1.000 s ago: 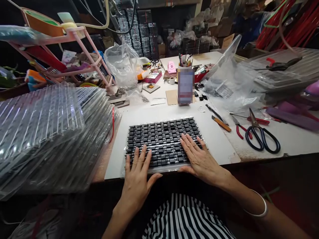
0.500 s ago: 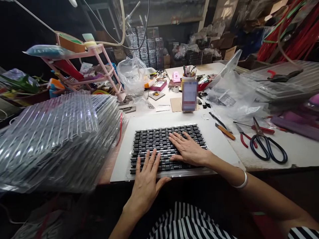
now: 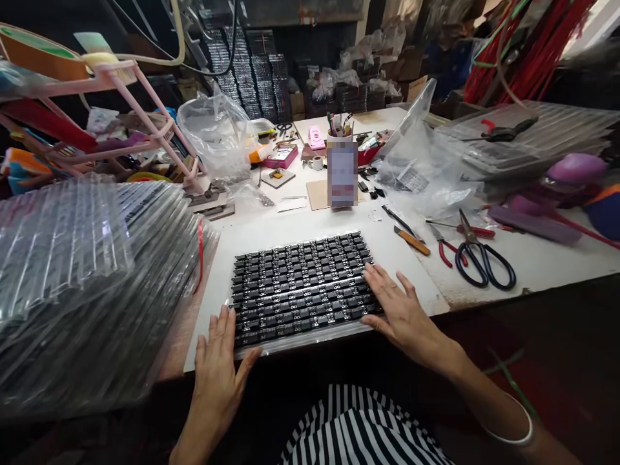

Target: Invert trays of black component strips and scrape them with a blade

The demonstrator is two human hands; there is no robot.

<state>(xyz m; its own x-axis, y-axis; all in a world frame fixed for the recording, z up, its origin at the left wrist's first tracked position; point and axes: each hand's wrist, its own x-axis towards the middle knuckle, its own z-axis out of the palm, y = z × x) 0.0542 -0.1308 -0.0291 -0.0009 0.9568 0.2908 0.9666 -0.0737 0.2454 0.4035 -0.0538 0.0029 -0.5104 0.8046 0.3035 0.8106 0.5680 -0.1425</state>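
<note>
Rows of small black circuit boards with chips and pins fill a clear plastic tray in front of me. The tray lies flat on a white board at the table's front. At its near left corner is my left hand, open, fingers stretched forward and fingertips by the tray's side. My right hand is open at the right edge, its fingertips touching the end of the rows and its thumb near the front corner. Neither hand is wrapped round anything.
Stacked clear plastic trays rise on the left, below a pink rack. To the right lie a utility knife, red-handled pliers and scissors. A phone stands behind the white board, near plastic bags.
Both hands have moved off the top of the circuit boards and outward, the left to the left side, the right to the right edge. The view has turned somewhat right.
</note>
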